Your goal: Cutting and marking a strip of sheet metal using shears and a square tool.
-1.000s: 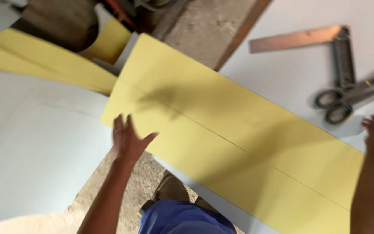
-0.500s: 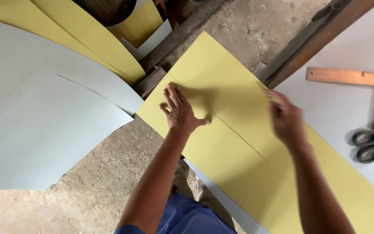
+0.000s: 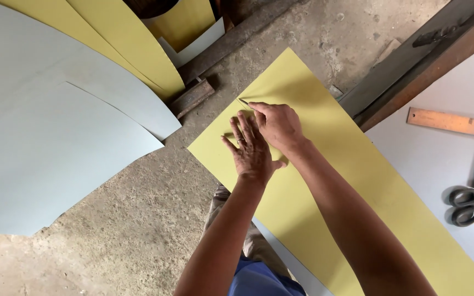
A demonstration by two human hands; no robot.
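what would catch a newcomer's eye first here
The long yellow sheet running across the middle, with both hands pressed flat on its upper end: the left hand spread wide, the right hand beside it, fingertips near a slit in the sheet. Pale grey sheets fan out at left, and scissors lie at the right edge.

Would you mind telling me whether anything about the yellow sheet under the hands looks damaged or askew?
The yellow sheet has a slit or lifted flap near its far end, at the right hand fingertips; the left hand presses flat beside it. Its near end overhangs the floor unsupported.
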